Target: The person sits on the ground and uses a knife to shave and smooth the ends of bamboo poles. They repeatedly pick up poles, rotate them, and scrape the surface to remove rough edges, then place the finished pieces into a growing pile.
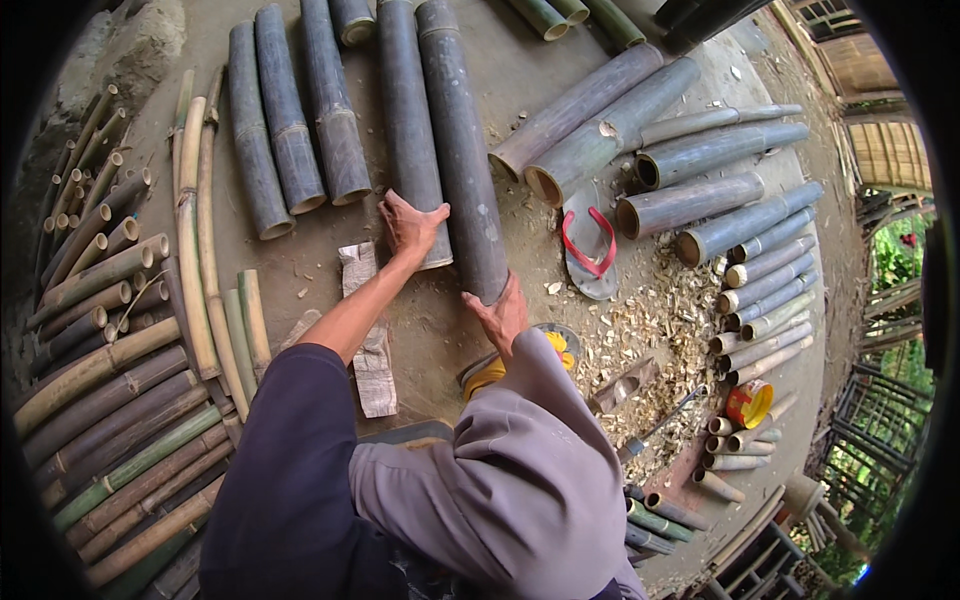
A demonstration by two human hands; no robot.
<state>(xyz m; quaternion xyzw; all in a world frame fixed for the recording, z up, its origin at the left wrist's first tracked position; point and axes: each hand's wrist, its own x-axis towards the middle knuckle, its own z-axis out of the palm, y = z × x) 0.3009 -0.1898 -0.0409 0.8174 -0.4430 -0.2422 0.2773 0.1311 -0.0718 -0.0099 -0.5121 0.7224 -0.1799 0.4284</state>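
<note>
A: Largest element first?

B: The floor (430, 375), brown-grey and level, bearing all the bamboo.

A: Next in size?

B: At left, a stack of poles (140, 455), mixed green, tan and dark.

A: And at centre?

B: Two dark bamboo tubes, side by side, their long axes running near to far with the far ends leaning slightly left. The left tube (408, 110) ends farther from the wearer; the right tube (468, 170) reaches nearer. Whether their walls touch cannot be told.

A: Smaller items?

B: Far right of the pair, shorter cut tubes (690, 205) lie in a row; left of it, on the near side, a pale wooden strip (372, 370). A sandal (590, 262) with a red strap lies right of the right tube.

A: The hands?

B: The left hand (411, 228) spans the left tube just short of its near end, thumb to the right, fingers to the left. The right hand (503, 315) clasps the right tube's near end and is the nearer hand to the wearer. Both tubes extend away from the fingers; the undersides of the grasps are hidden.

A: Smallest?

B: Pale wood chips (640, 335), scattered at right.
</note>
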